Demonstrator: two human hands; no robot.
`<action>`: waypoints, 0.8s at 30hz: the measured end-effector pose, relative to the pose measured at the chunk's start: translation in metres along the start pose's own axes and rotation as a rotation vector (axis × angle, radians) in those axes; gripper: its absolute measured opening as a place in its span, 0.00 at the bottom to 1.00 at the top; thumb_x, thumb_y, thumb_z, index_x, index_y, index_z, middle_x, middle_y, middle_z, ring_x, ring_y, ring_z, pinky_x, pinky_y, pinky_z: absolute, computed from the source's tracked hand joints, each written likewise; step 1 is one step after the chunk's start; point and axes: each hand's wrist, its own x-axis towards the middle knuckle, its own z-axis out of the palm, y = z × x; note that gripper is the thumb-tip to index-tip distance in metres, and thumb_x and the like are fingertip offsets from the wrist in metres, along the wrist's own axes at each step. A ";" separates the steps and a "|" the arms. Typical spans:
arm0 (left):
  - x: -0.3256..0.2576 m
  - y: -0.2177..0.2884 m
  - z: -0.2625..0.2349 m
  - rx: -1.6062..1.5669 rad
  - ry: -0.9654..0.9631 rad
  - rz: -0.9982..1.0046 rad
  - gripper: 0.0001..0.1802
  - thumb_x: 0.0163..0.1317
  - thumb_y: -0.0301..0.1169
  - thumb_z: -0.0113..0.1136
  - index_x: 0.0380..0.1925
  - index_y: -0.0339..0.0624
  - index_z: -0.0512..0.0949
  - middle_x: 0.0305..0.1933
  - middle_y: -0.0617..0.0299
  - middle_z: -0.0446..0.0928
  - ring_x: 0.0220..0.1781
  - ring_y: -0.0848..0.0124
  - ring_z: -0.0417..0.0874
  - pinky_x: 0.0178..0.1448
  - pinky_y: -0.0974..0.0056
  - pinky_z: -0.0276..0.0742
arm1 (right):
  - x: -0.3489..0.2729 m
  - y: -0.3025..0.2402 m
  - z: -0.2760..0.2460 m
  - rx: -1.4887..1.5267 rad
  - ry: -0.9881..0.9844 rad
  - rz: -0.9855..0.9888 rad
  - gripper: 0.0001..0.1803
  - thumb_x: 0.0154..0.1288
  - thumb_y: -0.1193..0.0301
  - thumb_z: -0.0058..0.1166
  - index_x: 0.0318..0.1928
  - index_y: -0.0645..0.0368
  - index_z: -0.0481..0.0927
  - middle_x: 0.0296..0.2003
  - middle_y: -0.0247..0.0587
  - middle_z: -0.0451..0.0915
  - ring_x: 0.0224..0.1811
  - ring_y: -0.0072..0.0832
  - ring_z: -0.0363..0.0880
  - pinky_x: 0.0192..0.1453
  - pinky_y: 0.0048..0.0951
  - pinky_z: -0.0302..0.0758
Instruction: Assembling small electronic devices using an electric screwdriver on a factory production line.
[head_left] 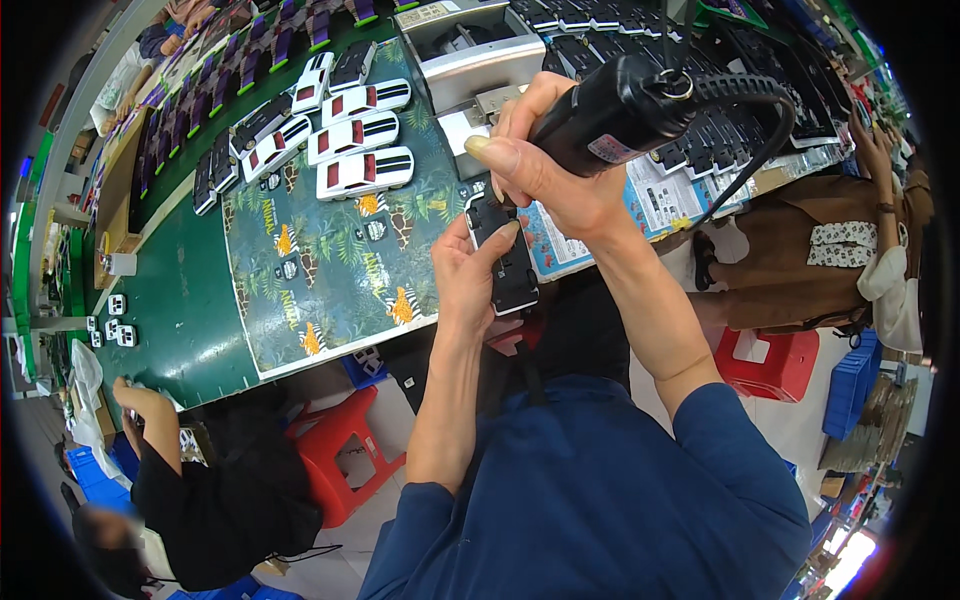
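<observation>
1. Driver (622, 112) — right hand (568, 190) wrapped round it; probably best kept square to the base (516, 278).
2. Base — at the bench's (190, 315) near edge, clamped in left hand (468, 272), thumb on top; should stay steady.
3. Contact hidden; check seating before pressing.

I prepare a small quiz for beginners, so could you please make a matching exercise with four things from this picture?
Column one
1. Left hand
2. Right hand
3. White toy cars
4. Red stools

Column two
A. Standing on the floor
B. Gripping a black corded tool
C. Lying on a patterned mat
D. Holding a black toy-car part

Right pairs: 1-D, 2-B, 3-C, 4-A.
</observation>
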 end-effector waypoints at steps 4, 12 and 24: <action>0.000 0.002 0.003 0.001 0.000 0.009 0.14 0.62 0.21 0.64 0.48 0.33 0.78 0.40 0.55 0.84 0.35 0.71 0.87 0.38 0.67 0.87 | -0.002 -0.003 0.001 0.000 0.005 0.011 0.12 0.63 0.78 0.63 0.30 0.60 0.71 0.18 0.35 0.73 0.15 0.16 0.69 0.21 0.19 0.68; -0.001 0.001 0.003 -0.006 -0.007 0.020 0.14 0.62 0.21 0.64 0.47 0.34 0.79 0.39 0.56 0.85 0.35 0.72 0.87 0.37 0.69 0.86 | -0.005 -0.010 0.002 0.118 0.107 0.114 0.14 0.57 0.75 0.72 0.24 0.58 0.76 0.18 0.27 0.74 0.20 0.12 0.71 0.24 0.18 0.68; -0.008 0.006 -0.019 -0.250 -0.055 -0.046 0.29 0.58 0.13 0.57 0.60 0.36 0.66 0.60 0.46 0.74 0.60 0.53 0.79 0.59 0.38 0.83 | 0.037 -0.024 -0.040 -0.002 0.165 -0.107 0.04 0.69 0.75 0.54 0.38 0.63 0.74 0.20 0.36 0.69 0.17 0.25 0.70 0.30 0.31 0.73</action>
